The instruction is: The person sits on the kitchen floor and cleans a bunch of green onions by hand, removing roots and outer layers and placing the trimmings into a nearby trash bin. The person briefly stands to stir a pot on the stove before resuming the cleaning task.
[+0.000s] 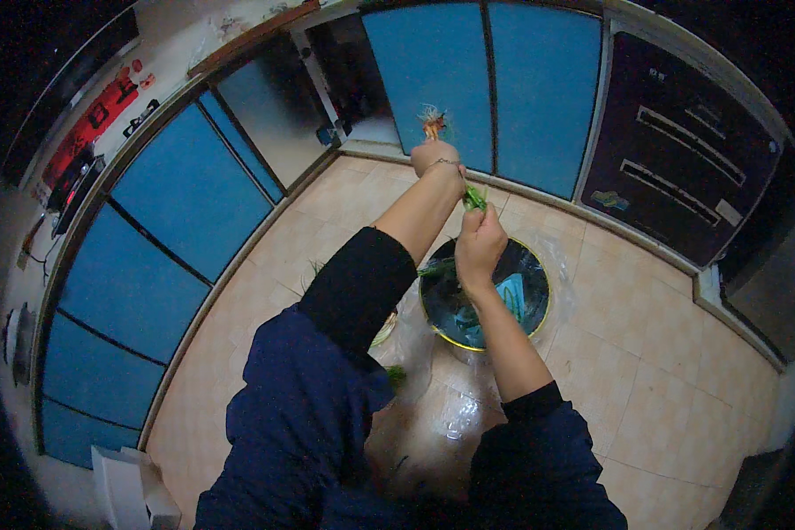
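My left hand (434, 159), with a thin bracelet at its wrist, is closed around a bunch of spring onions (475, 199) near the root end. The pale, stringy roots (432, 121) stick out beyond this fist. Lower down and to the right, my right hand (479, 246) grips the green leaf end of the same bunch. Beneath my right hand stands a round bin (544, 311) with a yellow rim and a dark inside. Some green leaves (437, 267) lie at its left side, and a light-blue piece (511, 293) rests inside. My left forearm hides part of the bunch's surroundings.
More greens (395, 376) and pale stalks (385, 329) lie on the tiled floor (642, 358), partly behind my left sleeve. Clear plastic film (414, 361) spreads around the bin. Blue cabinet doors (430, 66), a dark appliance front (682, 146) and a white box (120, 487) border the floor.
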The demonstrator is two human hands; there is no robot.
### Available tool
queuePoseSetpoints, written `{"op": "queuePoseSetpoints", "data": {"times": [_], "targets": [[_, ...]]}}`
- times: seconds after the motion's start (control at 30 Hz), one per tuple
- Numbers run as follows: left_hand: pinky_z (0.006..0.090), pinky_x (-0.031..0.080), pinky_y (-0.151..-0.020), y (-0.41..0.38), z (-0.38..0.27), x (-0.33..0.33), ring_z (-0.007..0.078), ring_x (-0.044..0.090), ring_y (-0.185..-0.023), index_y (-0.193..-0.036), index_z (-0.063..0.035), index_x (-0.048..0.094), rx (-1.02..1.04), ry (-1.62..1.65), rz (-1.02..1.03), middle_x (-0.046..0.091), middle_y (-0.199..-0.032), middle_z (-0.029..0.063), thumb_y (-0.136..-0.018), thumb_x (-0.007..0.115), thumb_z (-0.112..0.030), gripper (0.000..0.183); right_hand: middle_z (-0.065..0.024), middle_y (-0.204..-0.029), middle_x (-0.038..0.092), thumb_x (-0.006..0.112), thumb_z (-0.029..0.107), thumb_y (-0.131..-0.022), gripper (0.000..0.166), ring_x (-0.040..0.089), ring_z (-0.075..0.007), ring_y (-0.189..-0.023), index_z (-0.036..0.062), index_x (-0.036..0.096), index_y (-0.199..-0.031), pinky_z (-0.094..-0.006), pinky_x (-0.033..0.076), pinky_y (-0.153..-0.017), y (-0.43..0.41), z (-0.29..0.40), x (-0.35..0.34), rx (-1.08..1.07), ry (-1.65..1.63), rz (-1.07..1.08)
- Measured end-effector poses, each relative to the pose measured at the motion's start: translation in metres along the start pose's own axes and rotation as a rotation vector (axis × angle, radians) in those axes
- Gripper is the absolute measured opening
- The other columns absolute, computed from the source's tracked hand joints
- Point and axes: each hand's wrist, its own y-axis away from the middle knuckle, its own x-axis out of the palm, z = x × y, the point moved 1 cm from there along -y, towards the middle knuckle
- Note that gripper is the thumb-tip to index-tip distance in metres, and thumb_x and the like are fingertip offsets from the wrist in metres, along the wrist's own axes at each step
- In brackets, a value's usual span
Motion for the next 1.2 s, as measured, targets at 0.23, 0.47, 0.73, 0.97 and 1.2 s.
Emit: {"op": "queuePoseSetpoints", "data": {"times": [0.23,0.47,0.73,0.97,1.2], "targets": [[0.0321,0.037,-0.042,-0.02,0.018,0.013,0.0185,0.047,-0.055,-0.068,-0.0013,0.051,-0.198,0.066,-0.089,0.053,-0.069,0.0107,-0.083,0.046,-0.016,0.021,-0.0203,-0.057,0.047,0.04,0.022,-0.081,0.025,0.048,-0.0371,-0.053,0.0,0.049,-0.075,-0.0404,0.037,-0.049,-0.004,-0.014,-0.014,-0.03,0.005,0.064],[0.0353,0.043,-0.054,-0.175,-0.091,-0.142,0.0212,0.055,-0.065,-0.087,-0.0013,0.051,0.579,-0.504,-0.067,0.056,-0.077,0.0109,-0.085,0.041,-0.028,0.029,-0.0244,-0.06,0.05,0.041,0.02,-0.078,0.022,0.051,-0.0418,-0.059,-0.0005,0.047,-0.072,-0.0471,0.038,-0.052,-0.021,-0.01,-0.048,-0.095,0.203,0.349],[0.0355,0.042,-0.063,-0.194,-0.031,-0.242,0.023,0.056,-0.063,-0.09,-0.0061,0.053,0.747,-1.442,0.431,0.057,-0.068,0.0091,-0.084,0.04,-0.033,0.03,-0.0097,-0.054,0.044,0.036,0.02,-0.082,0.025,0.041,-0.019,-0.047,0.0009,0.047,-0.07,-0.0304,0.032,-0.045,-0.05,-0.04,-0.059,0.356,-0.231,0.348],[0.0359,0.041,-0.075,-0.204,0.08,-0.286,0.0262,0.054,-0.085,-0.098,-0.0059,0.053,0.931,-1.718,0.312,0.057,-0.09,0.0135,-0.082,0.049,-0.025,0.026,-0.0004,-0.055,0.035,0.036,0.019,-0.084,0.017,0.032,-0.0085,-0.047,0.0043,0.043,-0.078,-0.0239,0.029,-0.046,-0.066,-0.013,-0.072,0.681,-0.886,0.234],[0.0318,0.036,-0.088,-0.111,0.074,-0.164,0.0259,0.05,-0.099,-0.109,-0.0006,0.05,0.687,-1.112,0.64,0.056,-0.102,0.0132,-0.083,0.049,-0.03,0.039,-0.0031,-0.06,0.039,0.036,0.02,-0.084,0.018,0.036,-0.0122,-0.051,0.0047,0.043,-0.079,-0.0271,0.033,-0.051,-0.062,-0.039,-0.069,0.874,-1.018,0.282]]}}
